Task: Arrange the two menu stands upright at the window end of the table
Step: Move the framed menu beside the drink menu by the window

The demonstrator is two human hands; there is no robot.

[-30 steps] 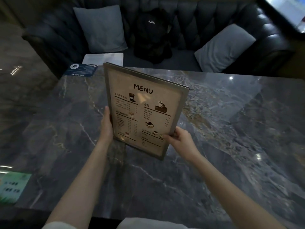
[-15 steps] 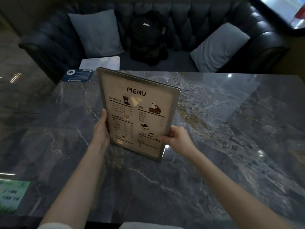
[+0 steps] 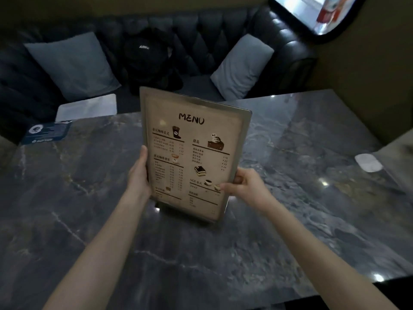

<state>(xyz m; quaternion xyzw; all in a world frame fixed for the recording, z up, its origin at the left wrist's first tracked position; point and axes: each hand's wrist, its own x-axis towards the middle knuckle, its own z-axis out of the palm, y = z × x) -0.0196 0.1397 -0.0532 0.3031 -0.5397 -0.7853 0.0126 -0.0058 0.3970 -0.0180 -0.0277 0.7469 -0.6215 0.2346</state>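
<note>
Holding: both hands, left hand (image 3: 139, 175) and right hand (image 3: 248, 186), clasp the menu stand (image 3: 192, 153) edges.
Change: stand now more upright, window in view.
Materials: flat rectangular framed sheet; glossy veined marble table (image 3: 312, 153).

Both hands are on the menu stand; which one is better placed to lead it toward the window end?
Right, probably. The right hand grips the menu stand on the edge nearer the window; the left hand holds the far edge.
</note>
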